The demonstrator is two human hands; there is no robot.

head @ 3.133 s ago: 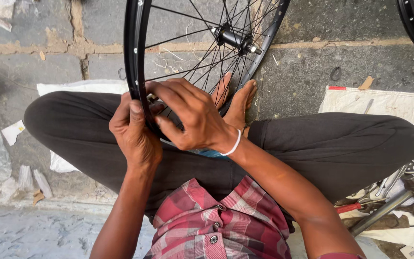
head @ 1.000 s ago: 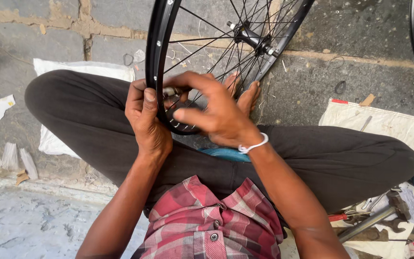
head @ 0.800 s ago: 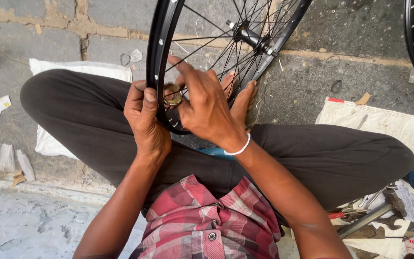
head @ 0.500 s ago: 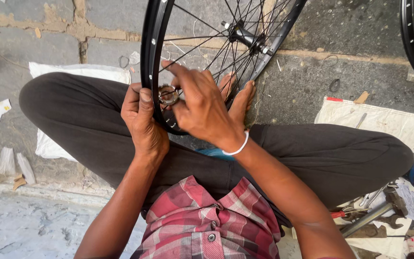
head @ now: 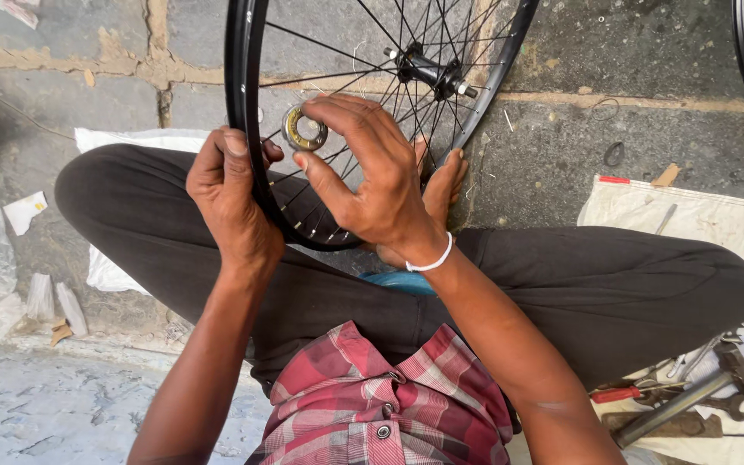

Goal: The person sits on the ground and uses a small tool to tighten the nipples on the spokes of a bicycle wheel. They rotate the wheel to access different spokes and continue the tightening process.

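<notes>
Spokes and black rim of the bicycle wheel (head: 243, 103) stand upright before our crossed legs. Our left hand (head: 230, 198) wraps tight round the rim. Our right hand (head: 372, 172) pinches a small round metal tool (head: 303, 129) at the spokes just inside the rim. Hammer (head: 691, 396) and red-handled tool (head: 617, 394) lie on white cloth (head: 734, 224), on the stone floor (head: 561, 164).

The right hand (head: 372, 185) has lifted its small round brass-and-steel spoke tool (head: 304, 129) higher along the black bicycle wheel rim (head: 243, 129). The left hand (head: 230, 202) has shifted its grip up the rim.
</notes>
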